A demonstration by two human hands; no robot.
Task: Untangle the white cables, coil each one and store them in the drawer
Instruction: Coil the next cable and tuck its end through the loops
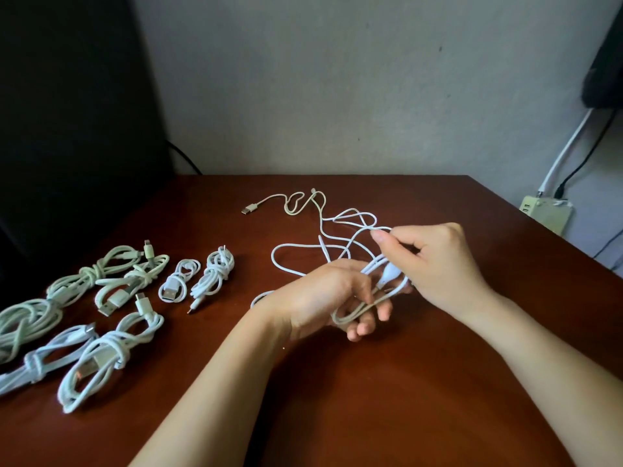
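loops of the white cable [391, 274] are gripped in the curled left hand [320, 294], and a strand is pinched by the right hand [438, 264] above the table [404, 382], seemingly so the coil is held together.

Room dim, light soft and flat. Wall [337, 79] evenly grey; dark panel [67, 112] at left near black, no detail. Faint sheen on table [438, 382] toward far edge; soft shadow under my forearms falls toward me. Loose cable [391, 273] and my fingers [362, 328] slightly smeared (outlines not crisp). Coiled cables [111, 348] at left edge stretched, greenish cast; table edges splay under wide lens.
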